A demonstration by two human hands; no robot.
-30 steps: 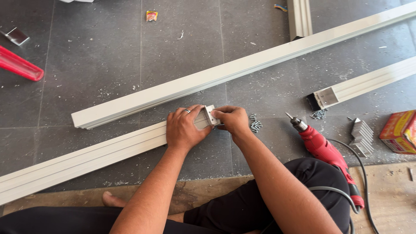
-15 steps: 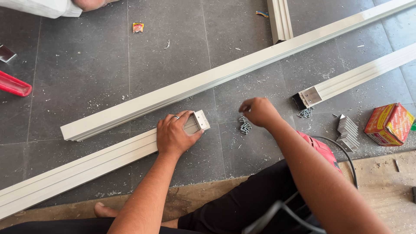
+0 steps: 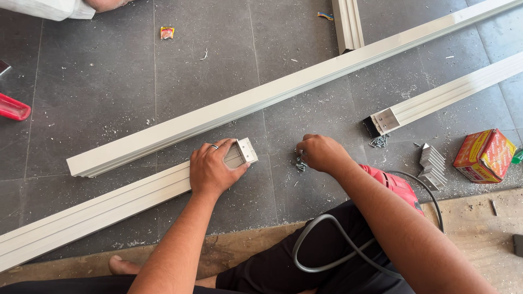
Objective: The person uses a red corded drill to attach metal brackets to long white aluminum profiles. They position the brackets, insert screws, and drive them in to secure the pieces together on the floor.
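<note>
Head view, looking straight down at a dark tiled floor [image 3: 109,92], and the left hand [image 3: 213,170] lies palm-down on the near white profile [image 3: 109,209], fingers spread and curled over its end, pressing rather than gripping. That profile runs from the lower left up to its cut end just right of the left hand's thumb. Over to the right hand [image 3: 321,153]: fingers bunched down onto a small pile of screws [image 3: 300,162] on the tile, pinching at them, though whether a screw is actually caught between the fingertips I cannot tell. Pile sits between the two hands, just beside the profile's end.

Behind the right forearm, a red power drill [image 3: 396,185] lies on the floor, its grey cable [image 3: 327,250] looping across the dark trousers. A longer white profile [image 3: 283,92] crosses diagonally above. Further right, a third profile [image 3: 452,92], more screws by its end, a ribbed metal bracket [image 3: 433,166] and a red and yellow box [image 3: 485,156].
</note>
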